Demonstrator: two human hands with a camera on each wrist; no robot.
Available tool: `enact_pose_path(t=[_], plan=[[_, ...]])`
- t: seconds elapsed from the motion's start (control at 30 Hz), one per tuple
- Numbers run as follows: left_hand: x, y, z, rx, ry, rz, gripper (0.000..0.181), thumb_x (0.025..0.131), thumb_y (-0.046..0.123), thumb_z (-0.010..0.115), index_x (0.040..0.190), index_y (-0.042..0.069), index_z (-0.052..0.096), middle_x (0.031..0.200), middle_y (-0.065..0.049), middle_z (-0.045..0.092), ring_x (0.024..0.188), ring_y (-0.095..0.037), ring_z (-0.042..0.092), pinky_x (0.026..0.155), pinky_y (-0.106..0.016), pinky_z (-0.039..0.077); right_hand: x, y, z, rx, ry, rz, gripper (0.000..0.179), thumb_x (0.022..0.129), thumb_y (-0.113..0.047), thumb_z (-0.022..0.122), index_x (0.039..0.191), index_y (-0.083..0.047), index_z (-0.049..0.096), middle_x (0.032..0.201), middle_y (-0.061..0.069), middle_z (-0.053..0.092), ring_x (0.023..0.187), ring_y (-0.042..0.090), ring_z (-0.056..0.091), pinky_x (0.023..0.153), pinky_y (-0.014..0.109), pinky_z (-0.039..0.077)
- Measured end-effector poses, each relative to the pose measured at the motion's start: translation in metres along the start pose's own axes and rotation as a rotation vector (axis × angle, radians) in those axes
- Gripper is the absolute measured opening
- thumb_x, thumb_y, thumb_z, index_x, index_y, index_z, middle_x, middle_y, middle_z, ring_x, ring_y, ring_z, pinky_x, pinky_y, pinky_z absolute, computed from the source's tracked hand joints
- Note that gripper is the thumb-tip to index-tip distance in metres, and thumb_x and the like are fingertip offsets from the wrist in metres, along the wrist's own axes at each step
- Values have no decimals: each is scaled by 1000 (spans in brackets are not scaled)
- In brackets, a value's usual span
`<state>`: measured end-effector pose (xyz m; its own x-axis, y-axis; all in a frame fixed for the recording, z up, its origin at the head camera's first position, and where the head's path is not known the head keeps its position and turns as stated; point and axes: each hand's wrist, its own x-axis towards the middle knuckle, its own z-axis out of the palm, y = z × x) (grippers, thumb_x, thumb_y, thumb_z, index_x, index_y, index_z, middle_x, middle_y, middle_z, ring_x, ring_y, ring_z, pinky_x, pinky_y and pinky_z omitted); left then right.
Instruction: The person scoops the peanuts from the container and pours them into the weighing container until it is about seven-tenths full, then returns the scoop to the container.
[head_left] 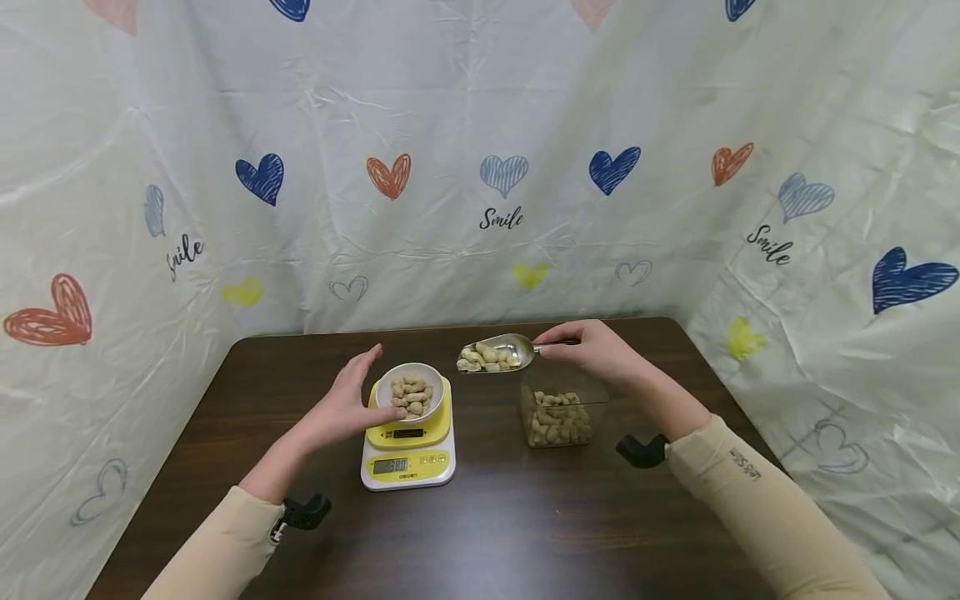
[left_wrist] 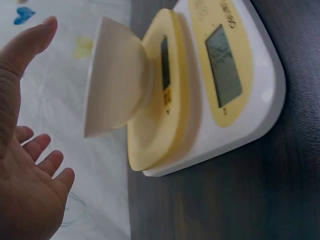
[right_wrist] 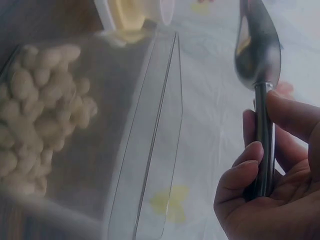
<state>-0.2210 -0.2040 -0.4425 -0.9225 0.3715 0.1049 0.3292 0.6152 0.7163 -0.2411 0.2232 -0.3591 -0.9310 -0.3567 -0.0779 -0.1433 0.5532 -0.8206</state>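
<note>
My right hand (head_left: 592,354) grips the handle of a metal scoop (right_wrist: 260,55), fingers curled round it in the right wrist view. Peanuts (head_left: 489,358) fill the scoop, which is held level above the table, left of and higher than a clear plastic bin (head_left: 596,412) partly full of peanuts (right_wrist: 35,115). My left hand (head_left: 347,407) is beside a white bowl (left_wrist: 112,80), thumb and fingers spread apart and holding nothing. Peanuts (head_left: 412,396) lie in the bowl, which sits on the yellow platform of a kitchen scale (head_left: 442,467). Its display (head_left: 392,465) appears to read 38.0.
The dark brown table (head_left: 480,542) bears the scale left of centre and the bin to the right. A white curtain (head_left: 442,108) printed with hearts hangs behind and at both sides. Black wrist devices (head_left: 642,451) are strapped on both forearms.
</note>
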Motion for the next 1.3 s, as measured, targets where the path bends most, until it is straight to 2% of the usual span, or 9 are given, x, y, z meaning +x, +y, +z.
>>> enact_pose_path(t=[0.13,0.33,0.5,0.73,0.93,1.13,1.3], plan=[[2,-11,8,-3,-16,-33,121,77,54,87,164,8,15,165,-18,22,151,-40,17,114,-65,24,5,-8,10,7,-15,-3,30,96,-41,73,122,-25,75,132,-1,64,122,24,58,101,51,46],[4,-23,18,-22,-55,-77,122,77,53,87,164,7,15,164,-21,22,150,-43,17,114,-66,24,16,-18,27,-42,-26,-57,27,97,-39,72,120,-26,77,127,-2,67,120,22,59,97,46,49],[5,-30,23,-44,-69,-109,123,76,54,87,164,7,15,163,-22,22,149,-43,17,114,-67,23,25,-23,42,-60,-24,-74,22,97,-35,72,117,-27,77,127,-4,66,121,19,59,96,44,50],[5,-30,26,-40,-69,-132,121,76,57,86,164,9,18,160,-23,27,147,-43,21,112,-65,28,40,-26,60,-79,-11,-95,20,98,-29,72,116,-23,78,127,-2,67,119,21,60,93,45,52],[4,-28,27,-25,-71,-141,118,77,58,85,163,10,21,158,-22,32,144,-41,25,109,-63,32,51,-30,70,-201,8,-96,19,99,-29,70,115,-24,78,126,-3,66,115,19,61,89,43,52],[4,-28,28,-34,-65,-136,117,77,58,85,163,10,22,157,-22,32,144,-40,24,108,-63,33,55,-38,72,-301,30,-114,17,100,-27,69,114,-24,78,123,-4,66,108,18,62,85,41,53],[3,-30,28,-31,-62,-137,117,77,58,85,163,10,22,157,-21,33,144,-40,25,108,-63,33,56,-41,70,-361,62,-151,18,100,-26,69,115,-22,79,117,-2,67,112,23,61,87,43,52]])
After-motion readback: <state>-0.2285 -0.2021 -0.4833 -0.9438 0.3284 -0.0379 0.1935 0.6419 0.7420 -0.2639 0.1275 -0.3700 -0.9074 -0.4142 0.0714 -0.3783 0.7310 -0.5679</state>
